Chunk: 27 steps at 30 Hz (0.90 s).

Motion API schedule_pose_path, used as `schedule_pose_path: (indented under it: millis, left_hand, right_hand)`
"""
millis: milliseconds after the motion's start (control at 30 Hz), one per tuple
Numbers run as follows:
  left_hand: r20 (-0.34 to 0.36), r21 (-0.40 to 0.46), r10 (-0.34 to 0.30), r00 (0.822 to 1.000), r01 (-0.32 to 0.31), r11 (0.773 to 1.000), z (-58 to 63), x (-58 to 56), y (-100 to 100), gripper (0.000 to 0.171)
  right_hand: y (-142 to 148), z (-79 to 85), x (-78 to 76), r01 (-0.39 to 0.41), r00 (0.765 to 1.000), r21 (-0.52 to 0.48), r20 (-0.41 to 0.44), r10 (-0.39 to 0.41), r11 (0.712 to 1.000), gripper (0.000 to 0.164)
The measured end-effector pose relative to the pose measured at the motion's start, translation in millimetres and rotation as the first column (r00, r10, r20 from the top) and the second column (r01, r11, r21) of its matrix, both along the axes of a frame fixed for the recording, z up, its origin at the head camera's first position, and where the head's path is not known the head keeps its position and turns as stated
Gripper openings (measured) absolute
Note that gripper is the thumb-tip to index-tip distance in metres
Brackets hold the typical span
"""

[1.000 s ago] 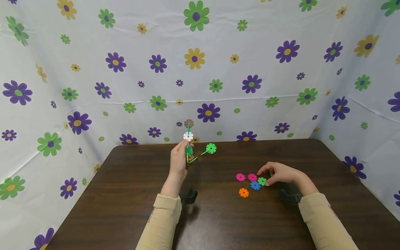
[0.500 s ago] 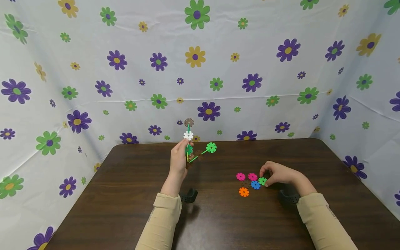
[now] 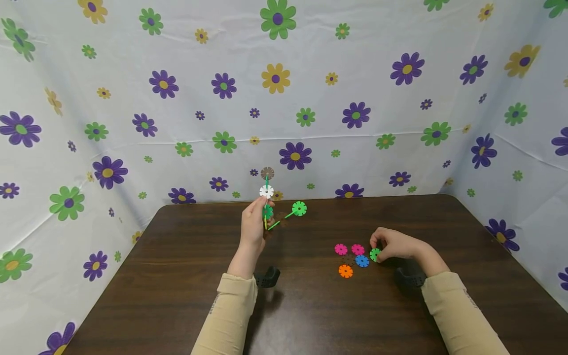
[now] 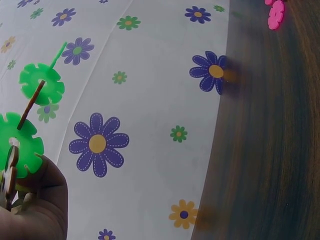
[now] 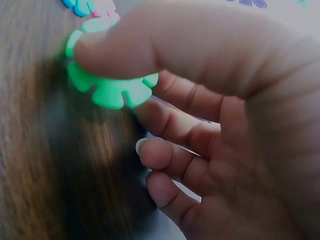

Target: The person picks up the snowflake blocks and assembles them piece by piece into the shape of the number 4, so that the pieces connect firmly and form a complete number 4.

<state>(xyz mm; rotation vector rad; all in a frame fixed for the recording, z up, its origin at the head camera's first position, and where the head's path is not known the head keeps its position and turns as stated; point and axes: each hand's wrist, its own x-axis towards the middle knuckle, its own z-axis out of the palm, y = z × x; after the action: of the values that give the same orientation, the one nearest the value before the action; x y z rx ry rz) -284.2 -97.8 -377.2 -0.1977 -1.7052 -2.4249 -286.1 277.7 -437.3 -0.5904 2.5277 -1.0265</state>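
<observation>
The left hand (image 3: 253, 224) pinches the linked discs (image 3: 267, 212) partway along, raised above the table (image 3: 186, 296); this grip presumably steadies the joints and leaves the outer discs exposed. The right hand (image 3: 396, 244) pinches a green disc (image 5: 109, 95), thumb across its face, apparently for angle control. Pink discs (image 3: 340, 249), a blue disc (image 3: 362, 261) and an orange disc (image 3: 345, 271) lie just beside the right hand, on its left-hand side, probably for short reach. No container is visible.
</observation>
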Motion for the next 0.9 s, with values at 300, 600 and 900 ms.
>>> schedule_pose_path:
  millis: [300,600,900]
  left_hand:
    - [0.002,0.0,-0.014,1.0,0.014,1.0,1.2,-0.9,1.2,0.032]
    - [0.007,-0.011,-0.004,1.0,0.004,1.0,-1.2,-1.9,-1.2,0.032]
    - [0.008,0.014,-0.003,1.0,0.003,1.0,-1.4,-0.4,0.8,0.031]
  right_hand:
    - [8.9,2.2,-6.3,-0.038,0.999,-0.051,0.016,0.039,0.998,0.015]
    - [-10.8,23.5,-16.3,-0.086,0.996,-0.166,0.011,0.089,0.982,0.009]
    - [-61.5,62.1,-22.0,0.043,0.994,-0.436,-0.068,-0.08,0.899,0.018]
